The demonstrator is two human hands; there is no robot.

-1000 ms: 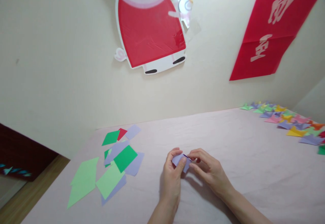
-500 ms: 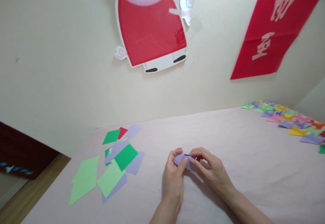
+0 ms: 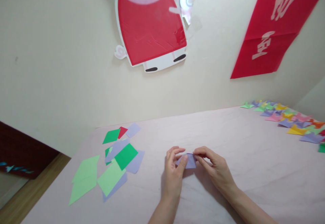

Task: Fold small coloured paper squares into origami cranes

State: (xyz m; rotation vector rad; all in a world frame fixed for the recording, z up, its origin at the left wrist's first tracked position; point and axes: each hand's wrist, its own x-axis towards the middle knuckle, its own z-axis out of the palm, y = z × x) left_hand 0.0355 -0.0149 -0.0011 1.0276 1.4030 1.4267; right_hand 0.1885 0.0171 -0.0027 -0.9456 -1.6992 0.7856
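A small piece of folded purple paper [image 3: 190, 162] is held up between my hands, just above the pale cloth surface [image 3: 203, 197]. My left hand [image 3: 174, 166] grips its left side, thumb across the front and the fingers behind. The fingertips of my right hand [image 3: 212, 164] pinch its upper right corner. The paper's near face looks flat, with a darker edge along the top; its back is hidden from me.
Loose sheets lie at the left, among them a dark green sheet [image 3: 126, 156], a light green sheet [image 3: 85, 180] and a red sheet [image 3: 122, 132]. Rows of folded paper pieces [image 3: 288, 117] stand at the far right. Behind rises a wall [image 3: 203, 92] with a red-bodied cartoon cutout [image 3: 152, 27].
The purple paper has turned so its front face shows flatter and squarer. My left fingers have spread a little, and my right fingertips have shifted to its upper right corner.
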